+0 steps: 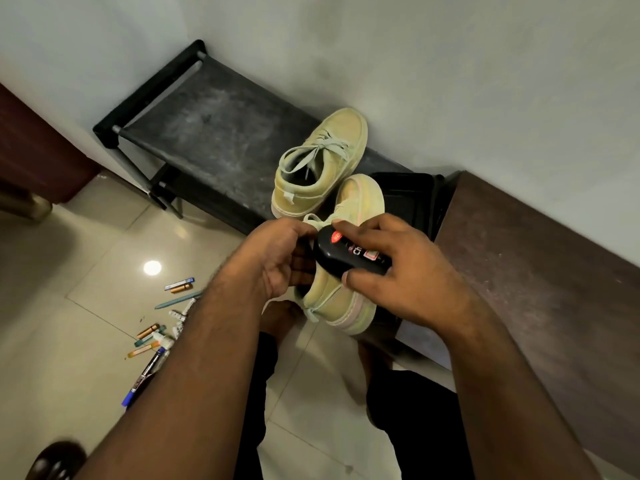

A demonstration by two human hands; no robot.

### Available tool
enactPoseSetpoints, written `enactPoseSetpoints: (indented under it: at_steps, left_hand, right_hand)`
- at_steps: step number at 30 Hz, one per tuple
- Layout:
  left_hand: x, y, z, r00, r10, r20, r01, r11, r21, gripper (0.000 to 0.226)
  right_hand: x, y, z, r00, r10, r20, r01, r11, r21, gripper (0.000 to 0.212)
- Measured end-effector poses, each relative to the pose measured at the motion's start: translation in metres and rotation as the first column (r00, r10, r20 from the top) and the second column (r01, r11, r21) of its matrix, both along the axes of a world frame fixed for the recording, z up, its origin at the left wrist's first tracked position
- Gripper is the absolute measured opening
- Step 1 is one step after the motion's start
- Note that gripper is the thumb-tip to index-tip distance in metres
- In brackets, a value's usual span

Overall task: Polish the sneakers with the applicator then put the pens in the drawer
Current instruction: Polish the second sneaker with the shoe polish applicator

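Observation:
My left hand (277,261) grips the collar of a pale green sneaker (341,299), held up in the air with its toe pointing away. My right hand (391,268) holds a black polish applicator (343,252) with a red label, pressed flat against that sneaker's upper. The second pale green sneaker (322,161) sits on the black shoe rack (214,133), toe toward the wall. Several pens (162,327) lie scattered on the tiled floor at the left, partly hidden behind my left forearm.
A dark brown cabinet top (540,271) runs along the wall at right. A black tray (412,199) lies behind the held sneaker. Dark wooden furniture (31,150) stands at far left. A dark shoe (55,462) shows at the bottom left corner. My legs are below.

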State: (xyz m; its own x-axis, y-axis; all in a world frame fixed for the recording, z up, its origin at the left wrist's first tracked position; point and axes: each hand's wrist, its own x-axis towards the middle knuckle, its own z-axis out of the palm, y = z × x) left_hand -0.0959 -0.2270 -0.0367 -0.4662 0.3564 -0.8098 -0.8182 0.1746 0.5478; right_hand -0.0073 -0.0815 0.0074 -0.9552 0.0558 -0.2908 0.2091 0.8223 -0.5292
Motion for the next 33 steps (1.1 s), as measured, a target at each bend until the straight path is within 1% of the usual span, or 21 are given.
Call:
enactPoseSetpoints:
  at_steps: [1,2,4,5,6,8,11,14,15,16,18,20,22,24,25,27,28,29,30,32,33]
  left_hand:
    - [-0.001,-0.001,0.0,1.0,-0.008,-0.003,0.008,1.0,-0.001,0.018]
    - [-0.001,-0.001,0.0,1.0,-0.018,-0.002,0.018,1.0,0.003,0.018]
    - [0.0,0.0,0.001,0.999,-0.043,0.013,0.042,0.999,0.018,0.02]
    - [0.001,0.001,0.002,0.998,-0.054,0.021,0.053,0.998,0.024,0.021]
    - [0.002,0.002,0.003,0.998,-0.061,0.025,0.06,0.998,0.028,0.022]
    - [0.003,0.004,0.005,0.998,-0.063,0.024,0.063,0.998,0.033,0.024]
    - [0.001,0.002,0.005,0.999,-0.043,0.034,0.042,0.999,0.032,0.028]
    - [-0.001,0.0,0.004,1.0,-0.013,0.026,0.012,1.0,0.019,0.023]
    - [-0.001,0.0,0.004,1.0,-0.013,0.026,0.013,1.0,0.017,0.021]
    - [-0.001,0.0,0.005,0.999,-0.022,0.031,0.022,1.0,0.022,0.021]
    - [0.0,0.001,0.006,0.998,-0.047,0.046,0.045,0.998,0.037,0.025]
    - [0.001,0.003,0.008,0.997,-0.059,0.053,0.057,0.998,0.04,0.028]
    - [0.001,0.003,0.009,0.997,-0.051,0.053,0.049,0.998,0.036,0.029]
    - [0.0,0.002,0.008,0.999,-0.015,0.05,0.014,1.0,0.02,0.029]
    - [-0.001,0.001,0.007,0.999,0.005,0.045,-0.006,1.0,0.007,0.026]
    - [-0.002,0.0,0.005,0.999,0.039,0.033,-0.038,0.999,-0.023,0.018]
    - [-0.002,0.0,0.005,0.999,0.036,0.032,-0.035,0.999,-0.028,0.016]
    - [-0.002,0.0,0.005,0.999,0.015,0.035,-0.014,1.0,-0.019,0.017]
    - [-0.002,0.0,0.006,0.999,-0.013,0.038,0.013,1.0,-0.004,0.019]
    - [-0.001,0.001,0.009,0.998,-0.055,0.035,0.055,0.998,0.018,0.023]
    - [0.0,0.002,0.009,0.998,-0.063,0.031,0.062,0.998,0.022,0.023]
  right_hand:
    - [0.002,0.001,0.001,1.0,0.012,0.016,-0.012,1.0,-0.029,0.062]
    - [0.002,0.002,0.001,1.0,0.003,0.008,-0.003,1.0,-0.022,0.062]
    - [-0.003,0.006,-0.004,0.994,-0.083,-0.078,0.085,0.996,0.031,0.064]
    - [-0.007,0.007,-0.006,0.983,-0.14,-0.115,0.145,0.989,0.03,0.066]
    - [-0.01,0.006,-0.008,0.973,-0.188,-0.136,0.189,0.982,-0.003,0.066]
    - [-0.011,0.002,-0.011,0.96,-0.227,-0.164,0.215,0.972,-0.09,0.065]
    - [-0.004,-0.003,-0.007,0.97,-0.204,-0.131,0.186,0.973,-0.139,0.065]
    - [0.005,0.001,0.0,0.988,-0.149,-0.03,0.135,0.952,-0.273,0.064]
    - [0.007,0.003,0.001,0.988,-0.156,-0.01,0.145,0.939,-0.313,0.063]
    - [0.007,0.006,0.001,0.98,-0.196,-0.019,0.179,0.926,-0.332,0.061]
    - [0.001,0.01,-0.001,0.941,-0.329,-0.086,0.286,0.903,-0.321,0.058]
    - [-0.006,0.007,-0.001,0.903,-0.418,-0.103,0.365,0.871,-0.33,0.057]
    - [-0.008,-0.002,-0.002,0.909,-0.406,-0.093,0.363,0.882,-0.301,0.057]
    - [-0.003,-0.01,0.001,0.942,-0.33,-0.057,0.307,0.919,-0.247,0.059]
    - [0.0,-0.011,0.003,0.958,-0.285,-0.02,0.271,0.928,-0.254,0.058]
    - [0.004,-0.006,0.011,0.975,-0.205,0.09,0.224,0.91,-0.349,0.054]
    - [0.005,-0.002,0.015,0.971,-0.2,0.132,0.237,0.881,-0.409,0.051]
    - [0.006,0.002,0.016,0.96,-0.239,0.142,0.278,0.846,-0.455,0.048]
    - [0.005,0.005,0.015,0.94,-0.318,0.122,0.336,0.813,-0.475,0.046]
    - [-0.001,0.007,0.008,0.886,-0.462,0.047,0.437,0.793,-0.424,0.048]
    - [-0.004,0.006,0.004,0.877,-0.48,0.018,0.452,0.811,-0.371,0.051]
